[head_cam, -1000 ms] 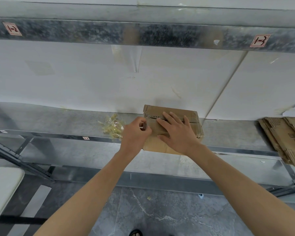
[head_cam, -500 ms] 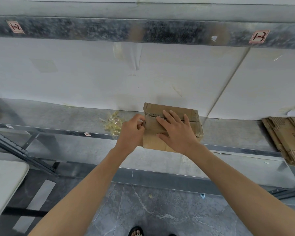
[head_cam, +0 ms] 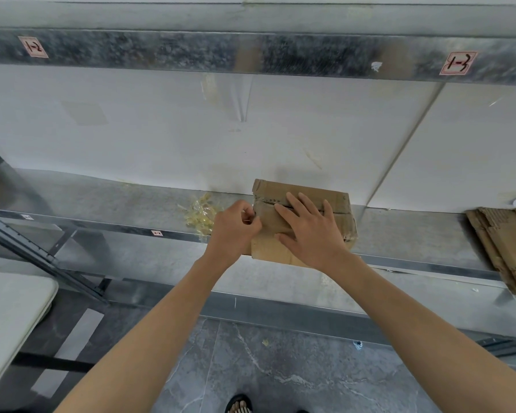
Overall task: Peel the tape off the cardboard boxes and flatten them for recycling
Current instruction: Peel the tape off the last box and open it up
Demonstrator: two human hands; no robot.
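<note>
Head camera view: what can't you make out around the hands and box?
All head view.
What the left hand picks at on the cardboard box, left edge: hidden by its curled fingers.
Box's top seam: partly under the flat right hand.
Flattened cardboard stack: cut off by the frame's right edge.
Small shelf label: too small to read.

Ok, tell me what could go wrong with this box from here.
1. The box overhangs the shelf's front edge, held only by the flat right hand; a hard pull may drag it off.
2. The left hand seems to pinch only a small tape end at the box's left edge; it may snap or slip.
3. The tape wad lies close by; a freed strip could stick to it.
</note>
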